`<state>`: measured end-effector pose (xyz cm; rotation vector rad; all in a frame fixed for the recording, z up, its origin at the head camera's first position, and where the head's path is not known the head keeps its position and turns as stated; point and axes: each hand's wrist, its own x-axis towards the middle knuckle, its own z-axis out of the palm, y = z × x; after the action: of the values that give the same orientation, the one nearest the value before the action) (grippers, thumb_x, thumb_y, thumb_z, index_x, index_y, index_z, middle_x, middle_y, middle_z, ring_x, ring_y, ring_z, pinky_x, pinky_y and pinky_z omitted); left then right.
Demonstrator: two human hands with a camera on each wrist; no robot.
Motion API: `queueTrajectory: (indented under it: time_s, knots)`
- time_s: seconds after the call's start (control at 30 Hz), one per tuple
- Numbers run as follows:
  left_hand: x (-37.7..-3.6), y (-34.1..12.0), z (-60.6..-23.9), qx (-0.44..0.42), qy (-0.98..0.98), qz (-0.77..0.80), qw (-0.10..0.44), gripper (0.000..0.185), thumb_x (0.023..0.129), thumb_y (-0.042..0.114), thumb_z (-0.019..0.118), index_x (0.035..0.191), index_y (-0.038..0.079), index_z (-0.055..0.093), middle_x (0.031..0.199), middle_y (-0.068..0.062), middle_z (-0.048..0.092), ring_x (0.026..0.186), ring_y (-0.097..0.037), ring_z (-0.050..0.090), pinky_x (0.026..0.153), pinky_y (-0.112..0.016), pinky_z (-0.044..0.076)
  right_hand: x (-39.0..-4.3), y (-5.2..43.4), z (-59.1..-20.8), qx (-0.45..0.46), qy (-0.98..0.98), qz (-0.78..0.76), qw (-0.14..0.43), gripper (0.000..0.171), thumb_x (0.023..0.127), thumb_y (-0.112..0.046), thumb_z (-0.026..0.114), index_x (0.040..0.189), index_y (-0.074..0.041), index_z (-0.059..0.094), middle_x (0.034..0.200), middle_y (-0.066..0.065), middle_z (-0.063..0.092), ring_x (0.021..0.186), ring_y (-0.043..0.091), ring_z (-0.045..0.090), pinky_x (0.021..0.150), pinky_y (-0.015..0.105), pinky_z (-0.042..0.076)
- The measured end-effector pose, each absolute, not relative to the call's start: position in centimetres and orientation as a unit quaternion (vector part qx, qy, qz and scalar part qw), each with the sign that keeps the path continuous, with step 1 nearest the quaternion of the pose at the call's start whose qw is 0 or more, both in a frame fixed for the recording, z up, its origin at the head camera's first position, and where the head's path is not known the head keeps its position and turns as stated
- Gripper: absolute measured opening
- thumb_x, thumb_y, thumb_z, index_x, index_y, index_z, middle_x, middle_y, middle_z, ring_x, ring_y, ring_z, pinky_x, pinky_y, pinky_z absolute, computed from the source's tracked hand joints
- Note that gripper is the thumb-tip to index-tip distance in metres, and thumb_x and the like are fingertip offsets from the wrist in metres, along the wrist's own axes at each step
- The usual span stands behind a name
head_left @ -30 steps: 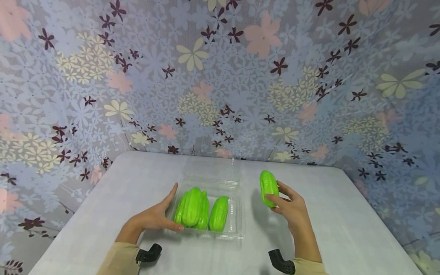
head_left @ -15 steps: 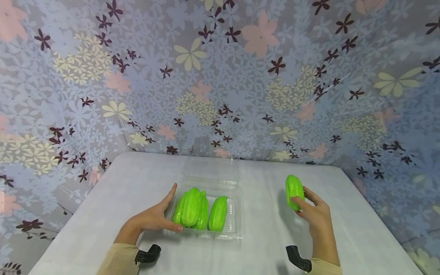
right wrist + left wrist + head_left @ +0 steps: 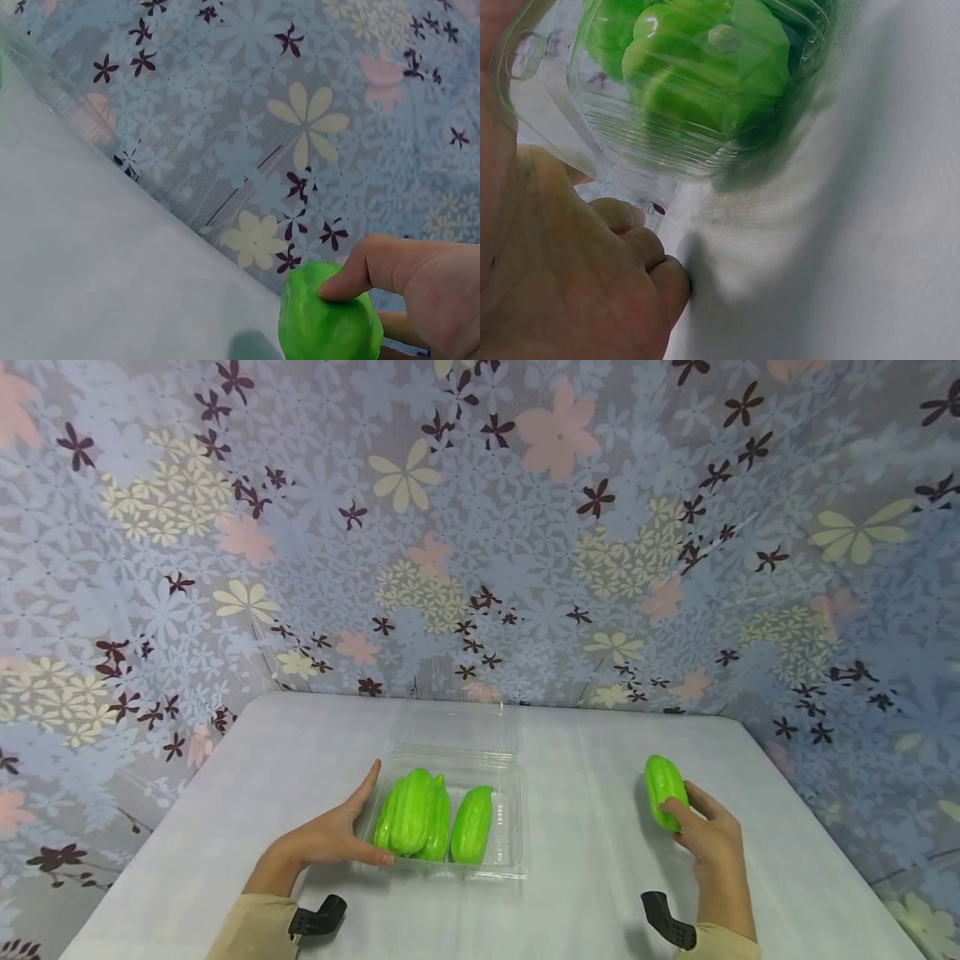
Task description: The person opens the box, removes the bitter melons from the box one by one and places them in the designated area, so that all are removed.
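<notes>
My right hand (image 3: 716, 835) grips a bright green, ridged toy vegetable (image 3: 664, 793) on the right side of the table. The right wrist view shows my thumb (image 3: 349, 281) pressed on its top. A clear plastic clamshell container (image 3: 510, 835) stands left of centre, its lid (image 3: 453, 727) folded back. Inside are several similar green vegetables (image 3: 471, 827), bunched mostly at the left. My left hand (image 3: 326, 839) spans the container's left end, index finger straight along the side and thumb at the front corner. In the left wrist view its other fingers (image 3: 641, 244) bend loosely below the container's wall.
A white cloth covers the table (image 3: 577, 877), whose far edge meets a floral curtain (image 3: 480, 568). Black wrist mounts (image 3: 318, 917) sit at both sleeves. White tabletop lies between the container and my right hand.
My right hand has moved to the right and a little nearer with the green vegetable, away from the container. My left hand and the container keep their places; the head view shifts slightly.
</notes>
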<state>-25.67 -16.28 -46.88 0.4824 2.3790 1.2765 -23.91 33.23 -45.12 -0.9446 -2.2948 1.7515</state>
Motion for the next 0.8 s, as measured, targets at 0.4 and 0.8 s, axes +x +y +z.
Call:
queueTrajectory:
  time_s: [0.4,0.8]
  knots:
    - [-25.4,-16.5,-46.8,0.166,0.851,0.457,0.199,0.131,0.066,0.038,0.085,0.145,0.044,-0.019,0.159,-0.009,-0.019,0.145,-0.038,-0.009,0.113,-0.065,0.004,-24.4,33.1,-46.4,-0.325,-0.765,0.553,0.061,0.074,0.084,-0.022,0.062,0.149,-0.014,0.029,0.157,0.017,0.022,0.131,0.035,0.036,0.092,0.039,0.047]
    - [-25.6,-16.4,-46.7,0.166,0.856,0.448,0.198,0.131,0.065,0.04,0.085,0.145,0.046,-0.018,0.159,-0.007,-0.017,0.146,-0.038,-0.006,0.113,-0.064,0.006,-24.4,33.0,-46.2,-0.334,-0.804,0.489,0.052,0.076,0.086,-0.028,0.06,0.15,-0.011,0.024,0.156,0.02,0.021,0.14,0.044,0.024,0.112,0.057,0.027]
